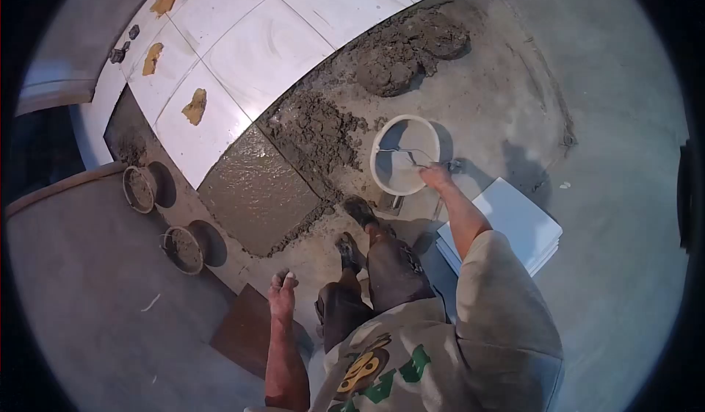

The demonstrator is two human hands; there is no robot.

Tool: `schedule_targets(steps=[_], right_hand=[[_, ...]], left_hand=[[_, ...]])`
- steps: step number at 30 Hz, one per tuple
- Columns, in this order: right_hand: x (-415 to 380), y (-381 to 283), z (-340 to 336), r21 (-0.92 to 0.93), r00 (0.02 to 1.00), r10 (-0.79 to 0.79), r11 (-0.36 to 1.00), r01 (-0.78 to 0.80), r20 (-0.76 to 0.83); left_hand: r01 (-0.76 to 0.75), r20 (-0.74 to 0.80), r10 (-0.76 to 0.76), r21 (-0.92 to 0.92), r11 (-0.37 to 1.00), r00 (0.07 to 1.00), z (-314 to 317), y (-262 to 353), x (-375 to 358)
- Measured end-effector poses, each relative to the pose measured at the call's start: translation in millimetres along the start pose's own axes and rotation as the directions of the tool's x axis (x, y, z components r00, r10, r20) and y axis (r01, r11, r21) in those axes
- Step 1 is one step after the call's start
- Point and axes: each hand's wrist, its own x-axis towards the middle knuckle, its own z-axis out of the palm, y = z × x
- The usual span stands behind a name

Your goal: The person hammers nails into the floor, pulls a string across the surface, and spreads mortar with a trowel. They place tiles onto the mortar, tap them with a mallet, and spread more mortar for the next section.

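A round white bucket (376,170) stands on the floor in front of me, and a thin wire handle (396,150) crosses its mouth. At the bucket's right rim my right hand (436,176) is closed, apparently around this handle; the exact grip is partly hidden. My left hand (283,286) hangs low by my left side, fingers loosely curled and apart, with nothing visible in it. Wet grey mortar (257,192) lies as a smooth square bed left of my feet. White tiles (257,52) are laid beyond it, bordering rough heaps of mortar (316,129).
Two small buckets of mortar, one nearer the wall (139,189) and one closer to me (183,250), stand at left. A stack of white tiles (514,225) lies at right. Yellow scraps (194,106) rest on the laid tiles. A brown board (242,331) lies behind my left hand.
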Motion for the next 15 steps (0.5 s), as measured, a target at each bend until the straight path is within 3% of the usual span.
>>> schedule_targets(steps=[3, 5, 6, 10, 13, 15], right_hand=[[-12.9, 32.9, -18.3, -0.038, 0.994, 0.096, 0.995, -0.094, 0.046], [6.5, 79.4, -18.1, 0.005, 0.997, 0.067, 0.998, -0.067, -0.024], [12.3, 91.4, -22.8, 0.019, 0.992, -0.017, 1.0, 0.019, -0.122], [32.1, 112.5, -30.7, 0.031, 0.996, 0.044, 0.999, -0.042, -0.077], [42.5, 132.9, -2.9, -0.097, 0.996, -0.018, 0.995, 0.01, -0.088], [26.0, 139.7, 6.7, 0.077, 0.979, 0.146, 0.988, -0.136, -0.141]], left_hand=[[0.05, 0.001, -0.05, 0.036, 0.998, 0.999, -9.9, -9.6, 8.1], [0.068, -0.012, -0.067, 0.06, 0.996, 0.998, -15.6, -22.6, 23.3], [0.055, -0.004, -0.055, 0.122, 0.991, 0.998, -13.6, -17.9, 26.9], [0.001, 0.051, -0.012, 0.226, 0.974, 0.999, 7.1, -6.8, 52.1], [-0.028, 0.095, 0.009, 0.203, 0.979, 0.995, 33.6, 15.4, 59.9], [-0.025, 0.13, -0.005, 0.223, 0.974, 0.991, 46.6, 19.3, 68.7]])
